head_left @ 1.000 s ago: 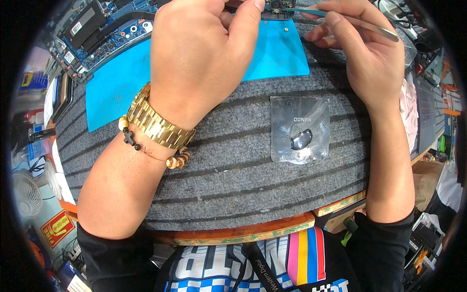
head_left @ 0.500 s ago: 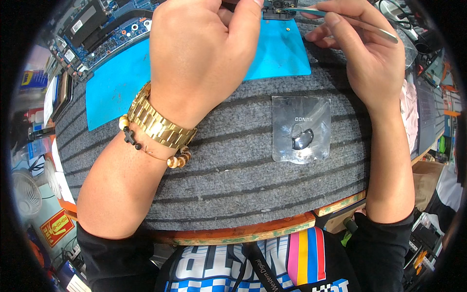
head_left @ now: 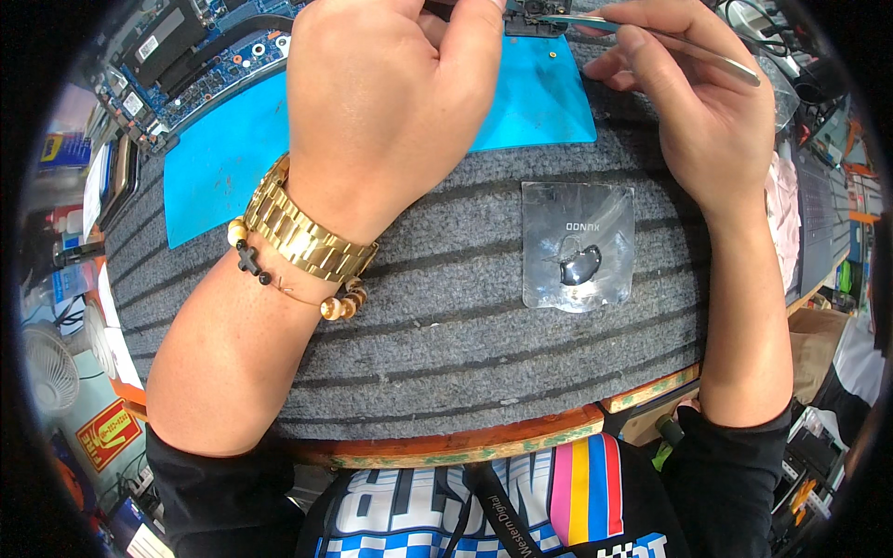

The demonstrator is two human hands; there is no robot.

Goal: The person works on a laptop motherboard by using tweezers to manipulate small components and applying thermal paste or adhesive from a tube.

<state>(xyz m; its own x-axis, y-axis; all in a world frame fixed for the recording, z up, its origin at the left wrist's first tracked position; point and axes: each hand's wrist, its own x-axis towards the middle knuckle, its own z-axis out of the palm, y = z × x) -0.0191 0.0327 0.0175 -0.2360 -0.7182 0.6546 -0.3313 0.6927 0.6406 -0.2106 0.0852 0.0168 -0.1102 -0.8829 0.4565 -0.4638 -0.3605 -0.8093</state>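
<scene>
My left hand (head_left: 391, 112), wearing a gold watch and beads, is closed at the top edge, its thumb at a small black component (head_left: 530, 17) over the blue mat (head_left: 530, 102). Its other fingertips are hidden. My right hand (head_left: 693, 102) holds slim metal tweezers (head_left: 698, 51) between thumb and fingers, tips at that component. A tiny brass-coloured piece (head_left: 553, 55) lies on the mat below the component. Nearer me, a clear square pouch (head_left: 549, 214) with a glossy dark oval in it lies on the grey ribbed work surface (head_left: 437, 353).
An opened laptop with blue circuit board (head_left: 195, 88) sits at the upper left. Pink cloth (head_left: 781, 223) and a grey laptop (head_left: 814, 214) are on the right. A white fan (head_left: 51, 367) stands beyond the left edge. The wooden edge (head_left: 446, 446) runs along the bottom.
The black component has shifted very slightly to the right across the last second. Both hands keep nearly the same positions, with the tweezer tips still at the component.
</scene>
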